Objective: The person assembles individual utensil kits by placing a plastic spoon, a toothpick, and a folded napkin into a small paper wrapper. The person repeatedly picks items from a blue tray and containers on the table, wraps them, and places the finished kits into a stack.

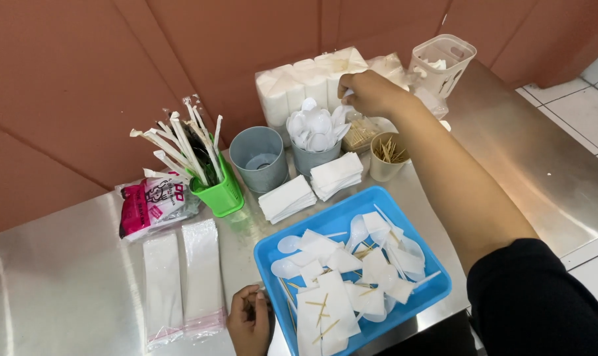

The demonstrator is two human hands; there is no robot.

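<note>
Trouble brews as the right hand (368,92) pinches at a white plastic spoon (344,94) above the crammed grey cup (315,157), where neighbouring spoons could spill, while the left hand (249,321), well apart, closes on toothpicks (254,307) beside the blue tray (404,304).

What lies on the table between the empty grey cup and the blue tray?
A stack of white napkins lies between the grey cup and the blue tray, seen in the head view.
</note>
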